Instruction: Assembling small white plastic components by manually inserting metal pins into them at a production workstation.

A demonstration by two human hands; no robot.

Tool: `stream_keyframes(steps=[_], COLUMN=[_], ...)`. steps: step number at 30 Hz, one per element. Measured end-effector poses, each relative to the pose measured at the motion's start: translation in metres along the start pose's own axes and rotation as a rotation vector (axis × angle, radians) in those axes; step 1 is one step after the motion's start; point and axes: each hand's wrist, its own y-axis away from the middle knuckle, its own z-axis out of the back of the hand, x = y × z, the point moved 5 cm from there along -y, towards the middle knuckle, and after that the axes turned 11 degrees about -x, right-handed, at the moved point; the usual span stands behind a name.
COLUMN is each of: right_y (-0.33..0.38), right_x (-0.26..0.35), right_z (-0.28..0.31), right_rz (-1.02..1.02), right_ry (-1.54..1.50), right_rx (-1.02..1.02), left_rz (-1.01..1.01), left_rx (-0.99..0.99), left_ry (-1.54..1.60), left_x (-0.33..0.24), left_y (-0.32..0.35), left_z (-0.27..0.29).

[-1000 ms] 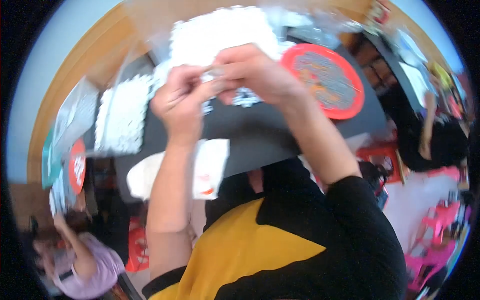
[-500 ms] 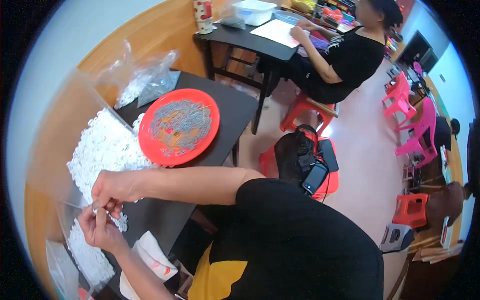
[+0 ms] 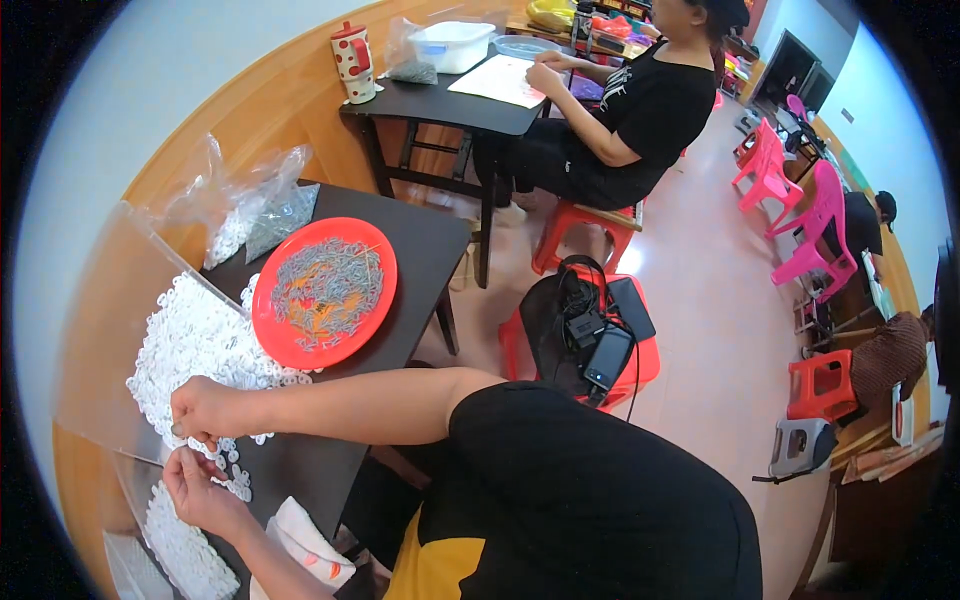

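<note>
Black counter [image 3: 290, 465], wood panelling [image 3: 310, 110] behind its far edge. White pieces [image 3: 200, 335], small and ring-like, heaped along that edge; clear panel [image 3: 105, 330] standing by the heap. Second heap [image 3: 190, 550] of white bits farther along the same edge, past the hands. A few loose rings [image 3: 238, 475] lie apart on the dark top, just beside the fingers.

Right hand [image 3: 212, 408] over the near fringe of the main heap; left hand [image 3: 200, 492] just beside it. Fingers of both bent in; cannot tell whether either grip is closed on a piece.

Red plate [image 3: 265, 318] near the counter's short end, against the heap, grey pins [image 3: 330, 275] spread across it. Clear bags [image 3: 285, 220] at the far corner of that end. White cloth [image 3: 300, 540] at the body-side edge, orange-red marks on it.

Room: second dark counter [image 3: 400, 97] beyond, with spotted cup [image 3: 355, 65] at its near end, white tub [image 3: 450, 52], pale sheet [image 3: 495, 80]. Co-worker [image 3: 665, 110] in black seated there on a red stool [image 3: 555, 235]. Between, another red seat bears cables [image 3: 578, 325] and a dark handset [image 3: 608, 358]. Pink chairs [image 3: 825, 240] across the pale, glossy floor [image 3: 700, 280].
</note>
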Motion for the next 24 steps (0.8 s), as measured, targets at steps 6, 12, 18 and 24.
stream_keyframes(steps=[6,12,18,24], right_y=[0.0,0.006,0.004,0.002], right_x=[0.0,0.0,0.001,0.001], right_z=[-0.001,-0.002,-0.001,0.001], right_rz=[0.15,0.158,0.263,0.277], right_ry=[0.108,0.21,0.135,0.141], right_rx=[-0.005,0.015,0.029,0.024], left_rz=[0.107,0.152,0.092,0.097], left_rx=[-0.015,-0.032,-0.009,-0.002], left_ry=[0.029,0.0,-0.078,-0.095], left_x=[0.001,0.011,0.016,0.008], left_y=[-0.002,-0.009,-0.012,-0.005], left_z=[0.0,0.008,0.007,-0.002])
